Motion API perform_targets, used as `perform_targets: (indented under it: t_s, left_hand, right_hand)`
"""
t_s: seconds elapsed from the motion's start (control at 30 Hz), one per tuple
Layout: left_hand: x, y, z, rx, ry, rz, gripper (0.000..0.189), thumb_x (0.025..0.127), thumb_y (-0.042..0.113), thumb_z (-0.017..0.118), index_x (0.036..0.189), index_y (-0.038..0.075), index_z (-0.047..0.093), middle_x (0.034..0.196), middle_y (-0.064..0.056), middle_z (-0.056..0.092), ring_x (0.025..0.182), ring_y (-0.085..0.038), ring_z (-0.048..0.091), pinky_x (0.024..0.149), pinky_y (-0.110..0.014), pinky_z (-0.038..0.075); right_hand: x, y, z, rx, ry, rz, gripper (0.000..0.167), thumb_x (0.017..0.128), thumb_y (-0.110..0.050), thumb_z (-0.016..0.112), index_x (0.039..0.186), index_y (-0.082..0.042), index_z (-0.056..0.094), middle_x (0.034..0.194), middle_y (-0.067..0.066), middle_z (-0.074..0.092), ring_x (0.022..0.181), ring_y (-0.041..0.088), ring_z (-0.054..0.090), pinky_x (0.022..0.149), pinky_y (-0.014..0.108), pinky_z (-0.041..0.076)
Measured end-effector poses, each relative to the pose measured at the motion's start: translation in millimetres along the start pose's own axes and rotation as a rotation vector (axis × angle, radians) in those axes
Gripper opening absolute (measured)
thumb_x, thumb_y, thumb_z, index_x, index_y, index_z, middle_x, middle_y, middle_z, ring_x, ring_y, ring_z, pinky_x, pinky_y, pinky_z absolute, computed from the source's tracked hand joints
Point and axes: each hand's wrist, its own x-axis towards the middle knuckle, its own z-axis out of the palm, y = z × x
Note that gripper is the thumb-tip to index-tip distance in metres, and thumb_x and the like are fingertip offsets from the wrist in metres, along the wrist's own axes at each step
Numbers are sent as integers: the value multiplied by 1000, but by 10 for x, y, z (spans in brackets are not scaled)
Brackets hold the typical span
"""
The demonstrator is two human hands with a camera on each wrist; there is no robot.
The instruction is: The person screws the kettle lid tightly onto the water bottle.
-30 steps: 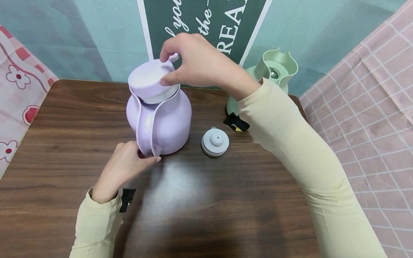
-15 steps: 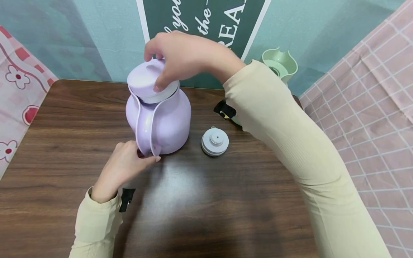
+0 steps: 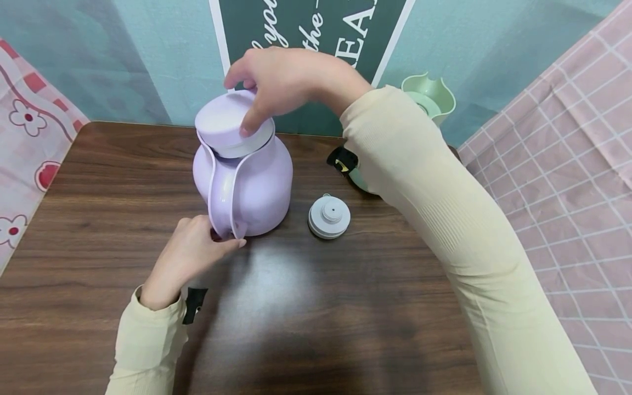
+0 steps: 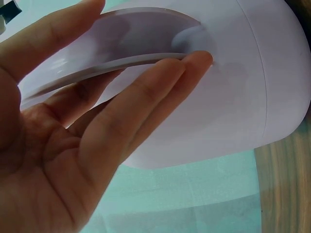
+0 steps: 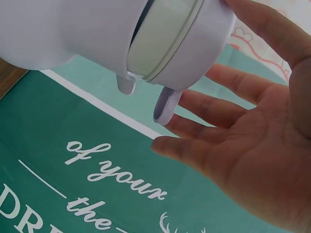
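Observation:
A lilac vacuum jug [image 3: 266, 186] stands upright on the wooden table in the head view. My left hand [image 3: 187, 252] holds the lower part of its handle [image 3: 222, 200], thumb on one side and fingers on the other. In the left wrist view, those fingers [image 4: 131, 111] lie fairly straight along the handle's edge. At the top, my right hand [image 3: 291, 77] grips the rim of the round lilac lid [image 3: 222, 118]. A pale ring [image 5: 163, 36] shows between lid and jug neck in the right wrist view, and a small tab [image 5: 166, 106] projects from the lid beside my fingers.
Right of the jug, a white round stopper [image 3: 329, 218] lies on the table [image 3: 306, 307]. A pale green jug [image 3: 429, 99] with an uncovered top stands at the back right, partly behind my right arm. A teal cloth with a lettered green panel [image 3: 316, 27] hangs behind.
My right hand has shifted left over the lid, then slightly back right, its wrist turning. My left hand, the jug and the stopper stay in place.

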Motion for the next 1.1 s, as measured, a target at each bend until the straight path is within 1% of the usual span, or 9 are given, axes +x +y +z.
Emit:
perform_targets:
  t_s: [0.2,0.37,0.5,0.67,0.87,0.97,1.1]
  left_hand:
    - [4,-5,2,-1,2,0,33,73,28,73,59,12,48,57,0,45,54,-20,43,51,-35,38]
    - [2,-4,4,-10,-3,-1,34,73,30,74,60,12,49,57,0,45,54,-20,42,51,-36,37]
    - [2,1,9,-7,-1,0,32,73,28,74,60,11,49,57,-1,45,55,-20,42,51,-34,37]
    - [0,3,11,-4,1,0,29,73,25,73,61,10,51,57,-1,45,54,-20,42,50,-33,37]
    - [-4,6,14,-3,1,0,30,73,25,73,61,11,50,57,-1,46,54,-20,43,51,-33,37]
    - [-6,3,16,-2,3,3,29,73,25,73,61,11,50,57,-1,46,54,-20,43,51,-33,37]
    - [-11,-1,11,-5,11,11,29,73,25,73,61,11,50,56,0,46,54,-20,43,51,-33,37]
  right_hand:
    - [-27,-9,9,12,13,-16,75,73,-47,71,136,-20,40,131,5,42,115,17,41,95,34,32]
    - [-47,-15,32,18,33,-16,72,73,-48,71,133,-17,43,125,6,44,108,17,43,89,33,36]
    - [-63,-18,43,4,45,-13,72,74,-48,69,132,-14,45,123,6,46,106,18,43,87,32,36]
    - [-76,-12,48,-1,41,5,74,74,-50,68,134,-14,43,124,7,45,107,18,43,88,33,36]
    - [-71,-4,52,50,20,-3,86,73,-56,67,141,-16,34,135,7,41,120,16,39,98,31,30]
    - [-67,-3,61,74,11,-12,84,73,-55,67,141,-17,33,135,6,42,120,15,39,98,30,30]
    - [-68,-2,82,87,29,-22,79,74,-53,67,137,-17,38,129,6,45,115,15,42,94,30,33]
